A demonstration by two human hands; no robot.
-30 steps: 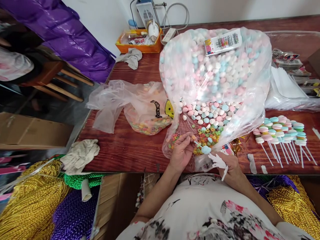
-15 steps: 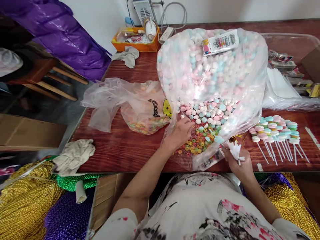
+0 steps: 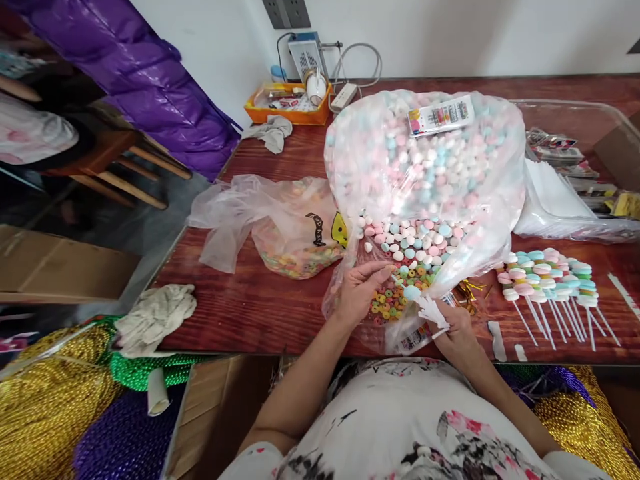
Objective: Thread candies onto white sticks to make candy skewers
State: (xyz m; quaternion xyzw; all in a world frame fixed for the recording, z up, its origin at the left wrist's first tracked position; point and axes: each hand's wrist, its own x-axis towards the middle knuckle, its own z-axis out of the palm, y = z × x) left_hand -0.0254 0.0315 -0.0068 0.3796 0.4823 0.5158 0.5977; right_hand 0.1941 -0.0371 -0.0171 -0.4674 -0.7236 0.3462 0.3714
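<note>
Far left, below the table [image 3: 225, 300], we have gold bead strands [image 3: 55, 400], then purple strands [image 3: 110, 440] and green ones [image 3: 125, 370], with a cardboard tube [image 3: 158, 393] lying on top. Crumpled rag [image 3: 157, 317] sits at the table's left edge. Next right, we see a translucent bag [image 3: 295, 257] with a yellow smiley, colorful bits inside; behind it, near the wall, an orange tray [image 3: 300, 117] of odds and ends.

Left hand [image 3: 363, 290]: over the near part of the big clear bag [image 3: 430, 167], fingers pinched together at the tip of a thin stick. We can't tell whether a piece sits between them. Pastel candies [image 3: 415, 240] show at the mouth of the big bag, ring candies [image 3: 387, 305] on the plastic just in front. Blue candy [image 3: 413, 293] is on that stick, between the hands.

Right hand [image 3: 455, 330]: fingers closed around a bunch of white sticks [image 3: 433, 313], close to the table's front edge.

Further right, we've got loaded candy sticks [image 3: 547, 277] lying side by side, stems toward us, and behind them white sheets [image 3: 550, 190] in a clear bin [image 3: 615, 233]
</note>
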